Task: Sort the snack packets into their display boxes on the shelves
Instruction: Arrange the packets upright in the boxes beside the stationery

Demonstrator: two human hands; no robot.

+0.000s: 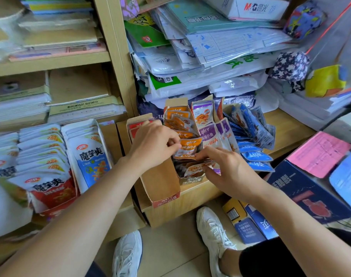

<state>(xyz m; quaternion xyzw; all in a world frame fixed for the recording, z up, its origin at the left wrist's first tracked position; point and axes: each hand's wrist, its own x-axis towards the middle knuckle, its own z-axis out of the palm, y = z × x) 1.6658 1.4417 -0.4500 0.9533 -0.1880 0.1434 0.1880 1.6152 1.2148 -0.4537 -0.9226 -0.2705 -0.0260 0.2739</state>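
An orange snack packet [188,148] stands at the front of the orange packets' display box [190,179] on the low shelf. My left hand [154,143] pinches its left top corner. My right hand [228,170] holds its lower right edge with curled fingers, over the darker packets lying in the box front. Behind it stand more orange packets [177,121]. Left of this box is a mostly bare brown box [160,180] with red packets [136,127] at its back. To the right stand purple packets [210,134] and loose blue packets [252,136].
Large white, blue and red packets [50,156] fill boxes at the left. Stacks of paper goods [210,52] pile above the snacks. Dark blue cartons [310,190] and a pink sheet [318,152] lie at the right. My white shoes [212,230] stand on the tiled floor below.
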